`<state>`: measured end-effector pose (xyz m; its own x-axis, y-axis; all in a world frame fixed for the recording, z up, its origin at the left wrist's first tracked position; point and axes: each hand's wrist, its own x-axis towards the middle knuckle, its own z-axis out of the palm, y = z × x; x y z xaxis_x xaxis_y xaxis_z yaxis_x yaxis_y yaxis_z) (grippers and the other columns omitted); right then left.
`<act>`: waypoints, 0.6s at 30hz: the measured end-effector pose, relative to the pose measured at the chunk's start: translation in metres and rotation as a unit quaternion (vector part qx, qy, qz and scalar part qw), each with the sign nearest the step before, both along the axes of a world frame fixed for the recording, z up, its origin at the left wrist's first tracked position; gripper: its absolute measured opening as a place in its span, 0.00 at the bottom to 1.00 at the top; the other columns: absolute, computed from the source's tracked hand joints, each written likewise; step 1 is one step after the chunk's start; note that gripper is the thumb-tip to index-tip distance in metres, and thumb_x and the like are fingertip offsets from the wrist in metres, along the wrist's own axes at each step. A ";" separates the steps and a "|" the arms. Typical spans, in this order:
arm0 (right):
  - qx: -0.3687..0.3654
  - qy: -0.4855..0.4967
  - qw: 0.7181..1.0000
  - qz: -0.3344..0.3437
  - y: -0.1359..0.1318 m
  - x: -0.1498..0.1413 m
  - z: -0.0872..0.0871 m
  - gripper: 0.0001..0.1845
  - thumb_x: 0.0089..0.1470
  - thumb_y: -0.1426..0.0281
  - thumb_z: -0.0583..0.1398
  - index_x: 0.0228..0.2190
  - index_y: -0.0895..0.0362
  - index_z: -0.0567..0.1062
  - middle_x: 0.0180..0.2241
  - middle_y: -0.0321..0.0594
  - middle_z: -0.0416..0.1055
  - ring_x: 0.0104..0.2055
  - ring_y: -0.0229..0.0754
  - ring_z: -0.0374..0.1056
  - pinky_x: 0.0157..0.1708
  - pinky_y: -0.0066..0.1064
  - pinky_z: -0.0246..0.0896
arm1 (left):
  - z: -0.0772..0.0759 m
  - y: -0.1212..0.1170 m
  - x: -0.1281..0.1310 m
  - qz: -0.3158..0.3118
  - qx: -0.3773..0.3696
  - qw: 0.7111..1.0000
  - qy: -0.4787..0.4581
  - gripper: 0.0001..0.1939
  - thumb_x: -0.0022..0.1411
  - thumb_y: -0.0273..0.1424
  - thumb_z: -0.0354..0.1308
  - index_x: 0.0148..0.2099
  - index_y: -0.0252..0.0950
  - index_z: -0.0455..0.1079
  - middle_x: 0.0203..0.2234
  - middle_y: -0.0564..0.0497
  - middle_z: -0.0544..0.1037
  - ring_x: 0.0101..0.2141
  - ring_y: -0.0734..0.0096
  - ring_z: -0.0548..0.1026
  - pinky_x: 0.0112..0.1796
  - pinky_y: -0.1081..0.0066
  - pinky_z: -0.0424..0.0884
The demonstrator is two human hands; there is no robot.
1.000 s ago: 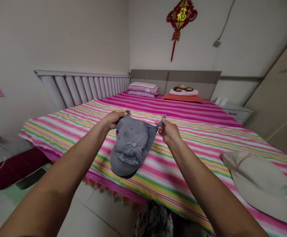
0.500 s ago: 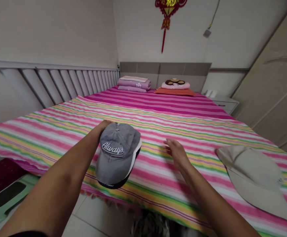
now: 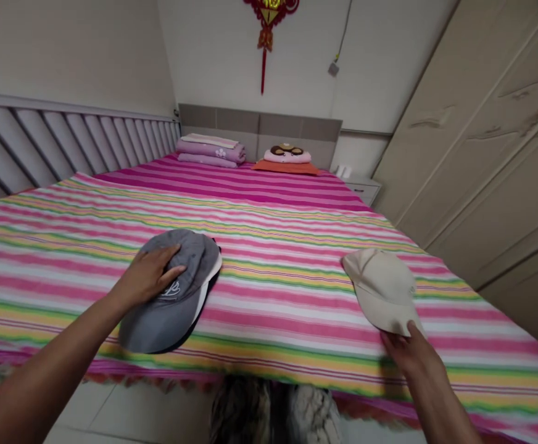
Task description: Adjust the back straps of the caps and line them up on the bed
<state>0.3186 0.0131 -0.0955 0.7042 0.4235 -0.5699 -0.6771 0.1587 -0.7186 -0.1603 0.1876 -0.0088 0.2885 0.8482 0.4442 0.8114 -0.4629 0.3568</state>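
On the striped bedspread lies a grey baseball cap [image 3: 195, 259] with white lettering, partly covered by my hand. White and dark brim edges show beneath it, so caps appear stacked there. My left hand [image 3: 151, 274] rests on the grey crown, thumb apart from the fingers, pressing rather than gripping. To the right, a beige baseball cap [image 3: 382, 280] lies with its brim towards me. My right hand [image 3: 410, 348] pinches that brim, thumb on top and fingers underneath.
The bedspread [image 3: 269, 296] covers the near part of the bed. Folded purple bedding [image 3: 211, 151] and an orange pillow [image 3: 285, 167] lie by the headboard [image 3: 297, 126]. A metal railing [image 3: 88, 129] runs along the left; a wardrobe [image 3: 472, 142] stands at right.
My left hand has moved from behind the grey cap onto its crown. My right hand has gone right and taken the beige cap's brim. The view has turned right.
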 end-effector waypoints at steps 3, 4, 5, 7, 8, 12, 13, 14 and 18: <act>0.017 0.012 1.000 0.008 0.016 0.008 0.007 0.10 0.53 0.77 0.52 0.30 0.52 0.70 0.20 0.30 0.72 0.21 0.37 0.70 0.23 0.29 0.71 | 0.001 -0.008 0.013 0.002 0.018 0.998 -0.052 0.22 0.45 0.39 0.59 0.43 0.37 0.68 0.45 0.42 0.72 0.49 0.49 0.65 0.49 0.57 0.58; 0.026 0.017 0.999 0.014 0.019 0.006 0.009 0.11 0.52 0.78 0.52 0.31 0.52 0.70 0.22 0.30 0.73 0.23 0.36 0.70 0.25 0.27 0.71 | 0.001 -0.016 0.020 0.005 0.038 0.995 -0.093 0.21 0.44 0.39 0.60 0.42 0.38 0.69 0.46 0.43 0.72 0.50 0.50 0.64 0.50 0.58 0.57; 0.036 0.023 0.999 0.022 0.020 0.003 0.011 0.11 0.53 0.79 0.52 0.32 0.52 0.70 0.23 0.30 0.74 0.24 0.34 0.71 0.26 0.25 0.70 | 0.000 -0.028 0.030 -0.005 0.038 0.989 -0.141 0.20 0.44 0.39 0.61 0.42 0.39 0.69 0.46 0.45 0.72 0.51 0.51 0.63 0.50 0.59 0.56; 0.059 0.035 0.997 0.045 0.017 -0.010 0.012 0.13 0.53 0.80 0.50 0.33 0.53 0.71 0.26 0.31 0.76 0.25 0.32 0.71 0.29 0.22 0.69 | -0.012 -0.057 0.057 -0.045 -0.042 0.967 -0.248 0.15 0.48 0.39 0.58 0.39 0.40 0.71 0.41 0.47 0.75 0.47 0.56 0.67 0.50 0.62 0.58; 0.070 0.040 0.995 0.061 0.013 -0.018 0.012 0.14 0.54 0.80 0.50 0.34 0.54 0.72 0.27 0.32 0.76 0.26 0.32 0.71 0.30 0.22 0.69 | -0.022 -0.072 0.072 -0.081 -0.144 0.940 -0.298 0.15 0.50 0.41 0.57 0.38 0.39 0.72 0.39 0.47 0.76 0.44 0.58 0.69 0.48 0.62 0.60; 0.119 0.073 0.978 0.157 -0.011 -0.061 0.005 0.13 0.53 0.77 0.53 0.38 0.56 0.73 0.33 0.38 0.77 0.31 0.36 0.73 0.35 0.28 0.69 | -0.061 -0.112 0.134 -0.160 -0.505 0.677 -0.510 0.26 0.52 0.49 0.53 0.45 0.34 0.69 0.41 0.40 0.74 0.44 0.58 0.71 0.47 0.61 0.61; 0.132 0.080 0.970 0.187 -0.019 -0.072 0.001 0.13 0.52 0.75 0.55 0.39 0.55 0.73 0.33 0.39 0.77 0.33 0.38 0.73 0.37 0.30 0.69 | -0.064 -0.115 0.146 -0.174 -0.552 0.608 -0.544 0.29 0.51 0.51 0.52 0.45 0.33 0.69 0.43 0.39 0.73 0.46 0.58 0.70 0.48 0.61 0.60; 0.144 0.080 0.963 0.214 -0.027 -0.082 -0.003 0.13 0.50 0.73 0.58 0.40 0.55 0.73 0.33 0.39 0.77 0.34 0.39 0.73 0.39 0.32 0.68 | -0.063 -0.115 0.155 -0.189 -0.566 0.557 -0.578 0.30 0.50 0.53 0.52 0.44 0.32 0.68 0.43 0.38 0.73 0.46 0.59 0.70 0.48 0.61 0.60; 0.178 0.019 0.931 0.317 -0.059 -0.118 -0.024 0.22 0.39 0.68 0.66 0.40 0.53 0.74 0.33 0.40 0.77 0.40 0.44 0.71 0.42 0.35 0.66 | -0.036 -0.107 0.167 -0.206 -0.483 0.481 -0.702 0.20 0.52 0.42 0.57 0.44 0.36 0.67 0.37 0.46 0.77 0.41 0.65 0.73 0.46 0.65 0.64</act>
<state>0.2003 -0.0457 -0.1197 0.2315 0.9143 -0.3323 -0.7395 -0.0565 -0.6708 0.0070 0.0806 -0.0446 0.5118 0.8536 -0.0974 -0.6321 0.4509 0.6302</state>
